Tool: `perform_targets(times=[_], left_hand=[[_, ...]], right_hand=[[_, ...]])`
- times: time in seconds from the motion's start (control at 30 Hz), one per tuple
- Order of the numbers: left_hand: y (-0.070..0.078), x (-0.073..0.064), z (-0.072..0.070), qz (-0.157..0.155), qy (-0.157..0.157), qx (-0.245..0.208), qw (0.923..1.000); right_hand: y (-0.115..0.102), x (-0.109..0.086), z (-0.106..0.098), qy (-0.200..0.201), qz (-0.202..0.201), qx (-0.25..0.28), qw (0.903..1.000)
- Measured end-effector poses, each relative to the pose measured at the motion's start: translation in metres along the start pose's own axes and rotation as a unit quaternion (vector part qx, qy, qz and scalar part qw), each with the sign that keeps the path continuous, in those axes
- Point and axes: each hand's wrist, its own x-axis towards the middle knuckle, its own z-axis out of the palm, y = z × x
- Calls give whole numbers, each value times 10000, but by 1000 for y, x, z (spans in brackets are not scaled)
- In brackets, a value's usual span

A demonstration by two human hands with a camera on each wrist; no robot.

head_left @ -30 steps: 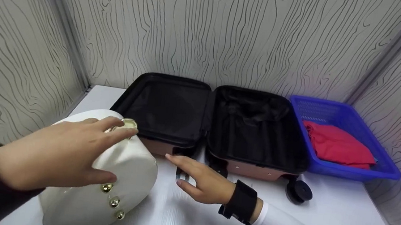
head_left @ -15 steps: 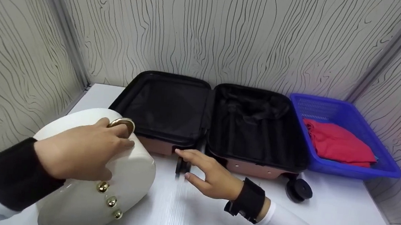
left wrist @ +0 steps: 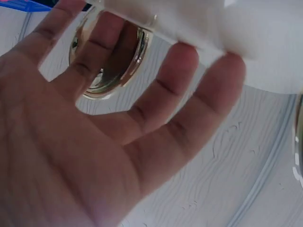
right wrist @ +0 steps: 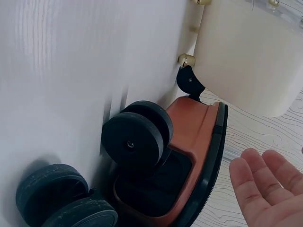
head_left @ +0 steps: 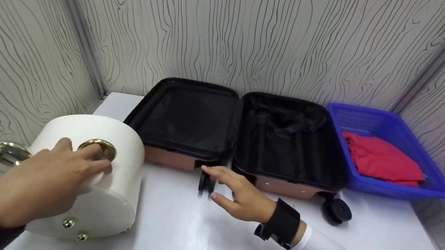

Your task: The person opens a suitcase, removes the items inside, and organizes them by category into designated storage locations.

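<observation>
At the left of the head view stands a white rounded case (head_left: 127, 173) with gold ball-shaped feet and a gold ring-like fitting (head_left: 111, 149). Its kind I cannot tell. My left hand (head_left: 54, 179) touches it, one finger lying at the ring; in the left wrist view the fingers (left wrist: 168, 78) are spread and only slightly bent, tips on the white surface. The thumb is hidden. An opened suitcase (head_left: 179, 158), black inside and copper-pink outside, lies behind. My right hand (head_left: 244, 195) hovers before it with fingers extended, holding nothing.
A blue plastic basket (head_left: 386, 191) holding folded red cloth (head_left: 384, 161) stands at the right of the suitcase. Black suitcase wheels (head_left: 336, 210) stick out toward me over the white table (head_left: 180, 234). A second gold fitting (head_left: 9, 152) juts from the case's left side. Patterned walls enclose the back and sides.
The white case has shifted left and turned, bringing its gold ring further left along with my left hand. My right hand has moved slightly right, its fingers still extended.
</observation>
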Motion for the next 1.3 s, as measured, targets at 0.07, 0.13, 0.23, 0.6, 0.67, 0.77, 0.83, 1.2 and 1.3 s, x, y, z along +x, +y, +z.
perform_targets(times=[0.07,0.13,0.23,0.6,0.67,0.77,0.83,1.2,1.3], left_hand=[[3,-4,1,-35,179,22,9998],[8,-5,0,-144,400,-2,9991],[18,-1,-4,-469,811,-61,9956],[34,18,19,-1428,1344,263,9802],[33,16,21,-1524,1517,272,9762],[32,14,23,-1657,1532,261,9739],[29,12,23,-1790,1363,222,9741],[-31,12,33,-2403,1065,-309,9643],[-50,19,37,-2426,1135,-439,9625]], right_hand=[[0,0,1,9,28,-1,10000],[0,0,1,17,48,-17,10000],[0,0,2,46,45,-25,10000],[3,-4,1,202,2,56,9998],[4,-6,1,231,-9,64,9997],[6,-8,0,228,5,43,9997],[6,-9,-1,203,27,22,9998],[9,-15,-5,303,59,6,9995],[11,-17,-5,303,71,-8,9995]])
